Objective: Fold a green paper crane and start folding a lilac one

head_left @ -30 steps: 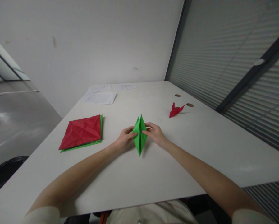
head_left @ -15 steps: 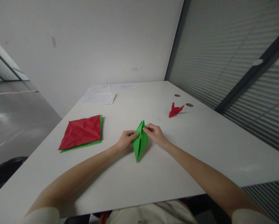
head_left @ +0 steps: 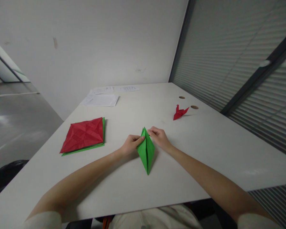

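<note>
A green folded paper [head_left: 146, 152], a long kite-like shape with a centre crease, lies on the white table [head_left: 171, 178] in front of me. My left hand [head_left: 131, 144] pinches its upper left edge with closed fingers. My right hand [head_left: 158, 137] pinches the upper right edge near the top point. The lower point of the paper aims toward me.
A stack of creased red and green square sheets [head_left: 83, 136] lies to the left. A small red folded crane [head_left: 180, 112] sits at the right back, near two round holes [head_left: 194, 107]. White printed papers [head_left: 102, 99] lie at the far edge. Blinds run along the right.
The green paper has been lowered from a raised, tilted hold to lie nearly flat and closer to me. Both hands shifted slightly toward its upper end.
</note>
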### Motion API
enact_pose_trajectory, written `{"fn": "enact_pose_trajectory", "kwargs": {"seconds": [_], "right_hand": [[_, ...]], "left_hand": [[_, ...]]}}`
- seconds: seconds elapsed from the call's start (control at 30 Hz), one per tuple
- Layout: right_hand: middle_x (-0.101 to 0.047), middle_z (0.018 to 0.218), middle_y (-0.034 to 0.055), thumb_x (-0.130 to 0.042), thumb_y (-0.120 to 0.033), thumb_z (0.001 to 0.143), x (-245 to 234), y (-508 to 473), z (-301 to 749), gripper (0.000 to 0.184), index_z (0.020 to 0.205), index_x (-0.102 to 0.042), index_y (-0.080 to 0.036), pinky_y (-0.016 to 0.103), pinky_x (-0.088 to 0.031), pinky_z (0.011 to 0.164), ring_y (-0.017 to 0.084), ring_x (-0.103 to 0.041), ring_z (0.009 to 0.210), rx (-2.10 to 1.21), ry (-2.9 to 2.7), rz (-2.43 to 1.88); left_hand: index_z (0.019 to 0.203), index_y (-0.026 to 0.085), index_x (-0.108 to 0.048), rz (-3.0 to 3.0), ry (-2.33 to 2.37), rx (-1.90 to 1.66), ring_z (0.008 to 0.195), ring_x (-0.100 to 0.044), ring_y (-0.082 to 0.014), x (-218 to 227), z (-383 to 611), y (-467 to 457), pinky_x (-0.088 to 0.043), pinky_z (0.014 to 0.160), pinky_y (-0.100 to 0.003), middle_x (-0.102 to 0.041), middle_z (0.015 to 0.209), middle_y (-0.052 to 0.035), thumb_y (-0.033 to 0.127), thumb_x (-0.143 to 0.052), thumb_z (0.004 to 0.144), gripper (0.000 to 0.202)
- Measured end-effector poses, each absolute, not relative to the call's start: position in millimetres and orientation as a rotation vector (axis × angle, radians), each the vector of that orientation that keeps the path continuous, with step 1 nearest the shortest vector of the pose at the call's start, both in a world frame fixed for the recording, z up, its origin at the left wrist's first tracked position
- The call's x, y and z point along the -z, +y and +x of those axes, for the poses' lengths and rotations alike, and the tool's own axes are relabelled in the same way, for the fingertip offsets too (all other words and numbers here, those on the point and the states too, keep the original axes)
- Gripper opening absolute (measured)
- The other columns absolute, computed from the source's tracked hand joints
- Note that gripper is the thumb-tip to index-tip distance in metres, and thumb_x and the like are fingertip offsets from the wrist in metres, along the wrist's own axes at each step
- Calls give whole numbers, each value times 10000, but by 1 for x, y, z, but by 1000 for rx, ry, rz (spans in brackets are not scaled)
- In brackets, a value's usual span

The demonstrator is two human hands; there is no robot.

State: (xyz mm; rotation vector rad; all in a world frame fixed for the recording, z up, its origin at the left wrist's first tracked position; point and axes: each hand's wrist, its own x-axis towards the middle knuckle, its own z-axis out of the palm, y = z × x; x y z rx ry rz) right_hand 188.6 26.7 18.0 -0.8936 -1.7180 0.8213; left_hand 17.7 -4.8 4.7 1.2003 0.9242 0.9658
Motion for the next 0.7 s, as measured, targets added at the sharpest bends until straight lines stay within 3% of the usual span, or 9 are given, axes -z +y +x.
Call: {"fn": "enact_pose_trajectory", "kwargs": {"seconds": [0.27,0.43,0.6,0.7], "right_hand": [[-616,634,3,-728,-392,681,-20,32,193,235,666,-665,-166,262,-380,561,119,-504,580,-1009,-1637,-930],[-630,642,-5,-745,-409,666,-24,31,192,260,657,-643,-171,277,-434,637,129,-551,629,-1215,-1545,-857],[-628,629,-3,-767,-413,650,-23,27,189,277,644,-642,-166,269,-431,610,124,-544,609,-1273,-1545,-859],[-637,642,5,-771,-426,646,-21,26,189,290,653,-649,-163,271,-433,607,127,-551,615,-1295,-1569,-853]], "left_hand": [[669,67,-662,1380,888,-915,489,-425,-73,-9,19,-8,-300,485,-217,-527,550,-5,643,-650,708,578],[700,69,-677,1366,871,-934,514,-457,-87,-9,18,-8,-329,501,-219,-552,576,-16,631,-646,720,563],[828,80,-707,1366,903,-1042,577,-501,-106,-13,20,-9,-366,532,-221,-604,662,-31,573,-690,713,506],[806,73,-705,1398,942,-1065,565,-476,-97,-15,21,-8,-351,522,-219,-595,650,-30,566,-672,735,498]]}}
